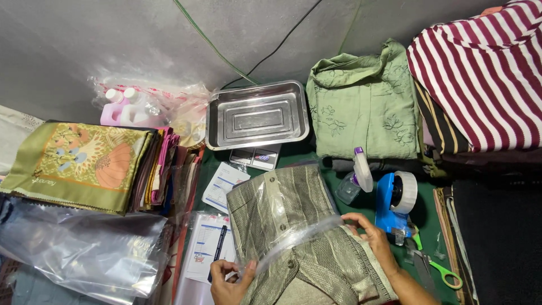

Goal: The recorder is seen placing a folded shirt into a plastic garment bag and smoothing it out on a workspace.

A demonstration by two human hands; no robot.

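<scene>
Both hands are pinched on the mouth of a clear plastic bag (282,226) with a folded grey-green woven garment (305,248) half inside it, down at the near edge of the green work surface (217,161). The left hand (228,285) grips the crinkly film at the garment's near left corner, and the right hand (370,237) clamps the bag's edge on the right side. The fabric has a herringbone-ish stripe and small buttons. Behind it sits a shiny rectangular steel tray (257,116) on a small scale (255,157). Right of the bag there's a spray bottle (355,182) and a blue tape dispenser (397,206), with green-handled scissors (437,270) nearby. At the left edge is a stack of folded scarves (84,164), silky-looking, floral print on top.
</scene>
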